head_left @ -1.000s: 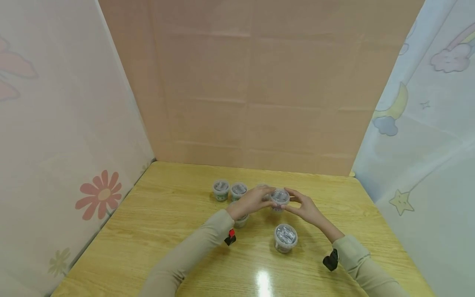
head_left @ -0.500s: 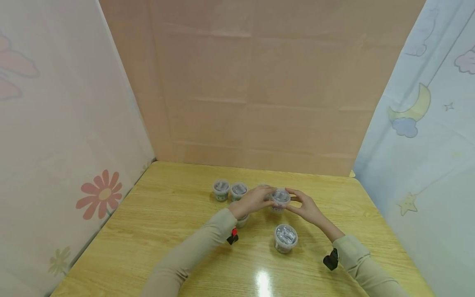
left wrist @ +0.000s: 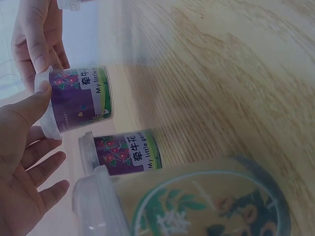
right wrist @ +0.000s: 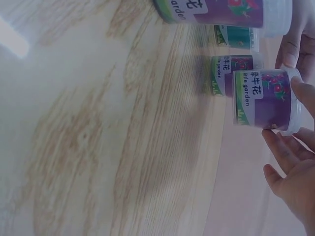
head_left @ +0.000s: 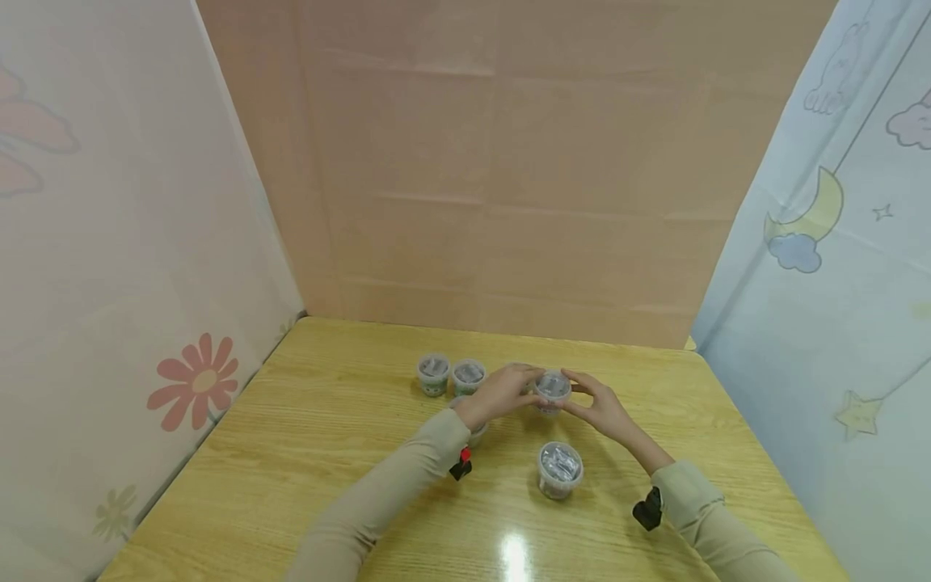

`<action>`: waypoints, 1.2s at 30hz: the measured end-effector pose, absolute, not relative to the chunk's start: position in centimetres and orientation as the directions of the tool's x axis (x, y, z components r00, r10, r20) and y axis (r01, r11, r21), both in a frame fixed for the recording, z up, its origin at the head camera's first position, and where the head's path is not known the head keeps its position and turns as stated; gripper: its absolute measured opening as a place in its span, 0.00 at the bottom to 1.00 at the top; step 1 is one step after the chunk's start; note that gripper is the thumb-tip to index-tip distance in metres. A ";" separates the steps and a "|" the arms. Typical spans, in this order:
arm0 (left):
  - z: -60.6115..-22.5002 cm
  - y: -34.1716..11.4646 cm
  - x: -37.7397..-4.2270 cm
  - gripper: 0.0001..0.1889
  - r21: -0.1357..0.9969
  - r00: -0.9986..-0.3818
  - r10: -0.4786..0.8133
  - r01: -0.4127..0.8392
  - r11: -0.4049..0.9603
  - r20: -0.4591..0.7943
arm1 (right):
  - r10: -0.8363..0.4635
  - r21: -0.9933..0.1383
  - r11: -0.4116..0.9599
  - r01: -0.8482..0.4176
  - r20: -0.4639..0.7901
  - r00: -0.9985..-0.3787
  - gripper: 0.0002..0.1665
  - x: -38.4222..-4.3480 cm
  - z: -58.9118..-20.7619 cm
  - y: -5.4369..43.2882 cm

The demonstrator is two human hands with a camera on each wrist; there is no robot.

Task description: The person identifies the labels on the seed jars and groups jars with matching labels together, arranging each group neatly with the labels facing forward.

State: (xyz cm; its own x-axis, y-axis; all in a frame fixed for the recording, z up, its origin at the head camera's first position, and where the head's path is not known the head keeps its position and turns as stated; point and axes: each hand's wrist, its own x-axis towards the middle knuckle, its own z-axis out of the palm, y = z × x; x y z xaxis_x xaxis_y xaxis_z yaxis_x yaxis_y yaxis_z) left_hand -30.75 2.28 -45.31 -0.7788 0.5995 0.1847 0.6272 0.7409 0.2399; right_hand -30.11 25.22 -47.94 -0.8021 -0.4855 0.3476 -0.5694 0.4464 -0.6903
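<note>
Both hands hold one small lidded cup with a purple "My little garden" label (head_left: pixel 553 386), near the back of the table. My left hand (head_left: pixel 504 393) grips it from the left, thumb on the lid's rim (left wrist: pixel 47 115). From the right, my right hand (head_left: pixel 600 411) pinches the same rim between thumb and fingers. The cup is upright, its lid facing up. Another purple-labelled cup (left wrist: pixel 128 152) stands close by and is mostly hidden behind my left hand in the head view. A cup with a beige label (left wrist: pixel 197 204) stands under my left wrist, partly covered by it.
Two lidded cups stand side by side at the back left, a left one (head_left: pixel 434 374) and a right one (head_left: pixel 468 375). One more purple-labelled cup (head_left: pixel 560 469) stands nearer me. The wooden table (head_left: pixel 349 453) is bordered by a tan back panel (head_left: pixel 480 202) and printed side curtains.
My left hand and the held cup have shifted slightly right. The right hand keeps its grip. Prints on the right curtain have shifted too.
</note>
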 end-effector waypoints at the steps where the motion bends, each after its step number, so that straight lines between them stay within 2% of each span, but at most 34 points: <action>1: -45.3 2.3 -30.8 0.32 0.235 -0.777 0.600 0.629 0.741 0.190 | -0.486 -0.685 0.449 -0.574 0.352 -0.800 0.36 -30.1 -47.9 25.2; 12: -45.1 2.8 -31.0 0.31 0.209 -0.786 0.587 0.618 0.758 0.193 | -0.470 -0.674 0.483 -0.559 0.339 -0.815 0.37 -30.3 -47.9 25.0; 15: -45.3 3.0 -31.1 0.31 0.203 -0.792 0.582 0.610 0.766 0.183 | -0.475 -0.681 0.482 -0.551 0.326 -0.817 0.36 -29.4 -46.6 24.7; 19: -45.6 3.3 -31.4 0.32 0.180 -0.798 0.577 0.602 0.778 0.175 | -0.468 -0.680 0.492 -0.543 0.319 -0.824 0.36 -29.5 -46.7 24.8; 22: -45.7 3.5 -31.6 0.33 0.162 -0.797 0.579 0.603 0.781 0.174 | -0.458 -0.678 0.496 -0.542 0.326 -0.827 0.37 -30.6 -48.2 25.4; 36: -45.9 4.0 -32.0 0.32 0.107 -0.816 0.559 0.575 0.811 0.146 | -0.453 -0.651 0.507 -0.565 0.357 -0.817 0.38 -30.9 -48.6 25.4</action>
